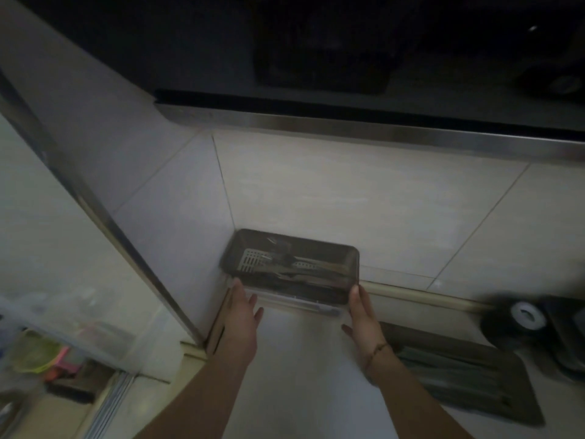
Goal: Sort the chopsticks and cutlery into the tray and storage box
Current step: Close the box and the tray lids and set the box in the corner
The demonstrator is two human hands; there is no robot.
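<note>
A storage box [329, 248] with a dark translucent lid stands in the corner of the counter against the tiled wall. Through the lid I make out a pale slotted tray [253, 259] and several long dark utensils lying lengthwise. My left hand [242, 307] lies with straight fingers against the box's front left corner. My right hand [361, 307] lies with straight fingers against its front right corner. The box's clear base shows between both hands. The scene is dim.
A dark mat [468, 375] lies on the counter to the right, with a black round object with a white centre [522, 318] behind it. A metal-edged partition [126, 236] runs down the left. Coloured items [41, 356] sit lower left. A dark hood [348, 58] hangs above.
</note>
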